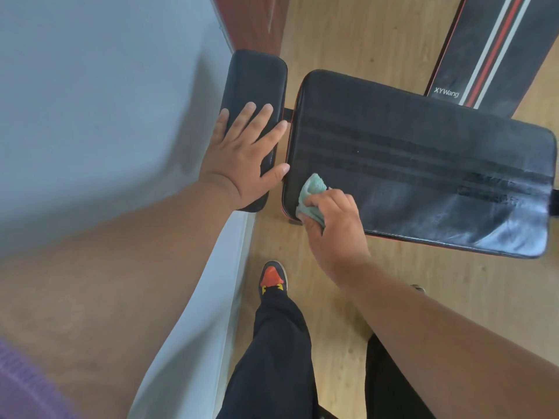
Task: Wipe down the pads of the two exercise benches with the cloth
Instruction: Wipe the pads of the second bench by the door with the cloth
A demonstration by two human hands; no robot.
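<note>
A large black bench pad (423, 164) lies across the middle, with damp streaks along its length and a shiny worn patch at its right end. My right hand (332, 228) grips a crumpled mint-green cloth (311, 192) and presses it on the pad's near-left corner. A smaller black pad (257, 83) of the same bench sits to the left across a narrow gap. My left hand (245, 158) rests flat on it with fingers spread, holding nothing. A second bench pad (487, 46), black with red and white stripes and white lettering, lies at the top right.
A pale grey wall (106, 101) and its skirting run down the left side, close to the small pad. The floor (363, 34) is light wood. My legs in dark trousers and a black, red and yellow shoe (272, 278) stand below the bench.
</note>
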